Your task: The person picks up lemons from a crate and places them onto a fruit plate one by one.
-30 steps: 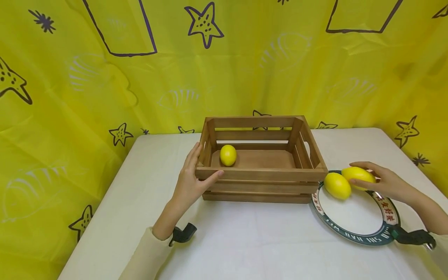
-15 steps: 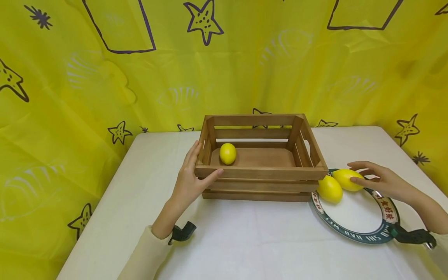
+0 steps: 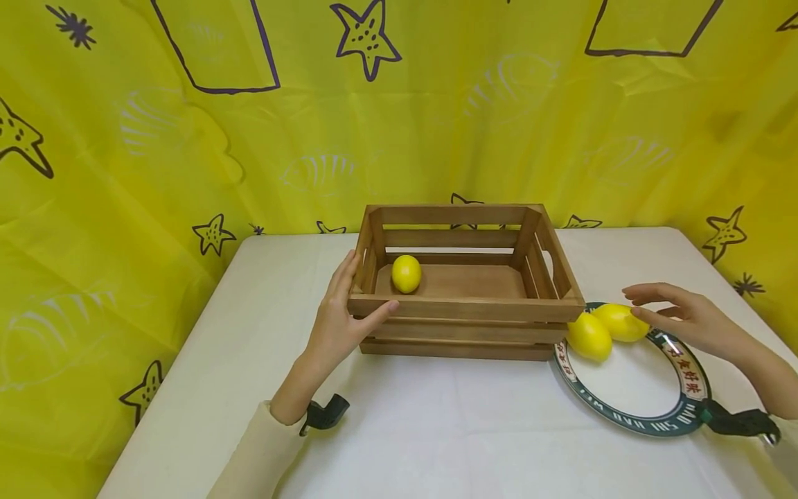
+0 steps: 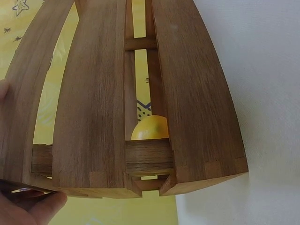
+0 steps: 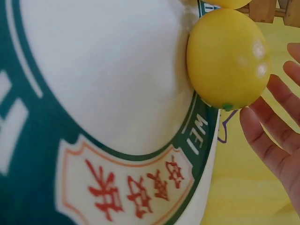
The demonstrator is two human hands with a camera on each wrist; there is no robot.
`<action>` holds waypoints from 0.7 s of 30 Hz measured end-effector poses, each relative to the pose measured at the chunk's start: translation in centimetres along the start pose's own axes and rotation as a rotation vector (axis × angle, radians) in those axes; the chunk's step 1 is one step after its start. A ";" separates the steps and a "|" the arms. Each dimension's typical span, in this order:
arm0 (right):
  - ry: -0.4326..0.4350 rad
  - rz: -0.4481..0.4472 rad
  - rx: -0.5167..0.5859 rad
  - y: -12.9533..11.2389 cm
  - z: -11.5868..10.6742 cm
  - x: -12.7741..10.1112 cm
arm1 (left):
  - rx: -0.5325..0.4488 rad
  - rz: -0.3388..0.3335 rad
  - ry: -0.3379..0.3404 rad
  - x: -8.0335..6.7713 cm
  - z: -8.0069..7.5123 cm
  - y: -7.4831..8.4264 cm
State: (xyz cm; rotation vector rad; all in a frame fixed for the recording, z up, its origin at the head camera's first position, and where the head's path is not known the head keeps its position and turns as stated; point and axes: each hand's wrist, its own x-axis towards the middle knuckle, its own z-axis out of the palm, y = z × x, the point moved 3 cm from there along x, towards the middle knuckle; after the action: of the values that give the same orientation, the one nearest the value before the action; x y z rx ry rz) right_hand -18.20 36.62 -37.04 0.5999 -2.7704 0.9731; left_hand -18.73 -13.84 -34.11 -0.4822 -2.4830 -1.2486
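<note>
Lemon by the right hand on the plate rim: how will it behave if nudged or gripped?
The lemon is smooth, rounded and oval, so a nudge probably rolls it. It sits at the plate edge, against a second lemon, which may block rolling that way. Its glossy skin could slip under the right hand, whose fingers are spread beside it.

**Two lemons on the plate rim**

The lemon (image 3: 621, 322) nearest my right fingers (image 3: 645, 292) is smooth, bright yellow, lying on its side on the plate's (image 3: 630, 388) far-left rim. A second lemon (image 3: 589, 337) touches it on its left, beside my crate (image 3: 464, 310), which holds a third lemon (image 3: 406, 274).
</note>
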 end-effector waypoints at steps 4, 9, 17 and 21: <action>0.020 -0.057 -0.015 -0.7 -0.2 0.5 | -0.001 0.002 0.002 0.0 0.0 0.0; 0.021 -0.104 -0.037 -2.0 -0.8 1.5 | 0.000 -0.001 0.000 0.1 0.0 0.0; 0.017 -0.181 -0.079 -5.1 -1.8 3.5 | 0.000 -0.009 -0.003 0.1 0.0 0.0; 0.012 -0.219 -0.081 -7.1 -2.5 4.5 | -0.002 -0.014 -0.006 0.1 0.0 0.1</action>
State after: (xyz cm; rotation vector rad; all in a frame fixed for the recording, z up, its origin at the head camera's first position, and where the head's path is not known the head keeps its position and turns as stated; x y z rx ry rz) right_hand -19.31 31.69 -29.90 0.8592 -2.6485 0.8109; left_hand -18.76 -13.80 -34.05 -0.4702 -2.4947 -1.2575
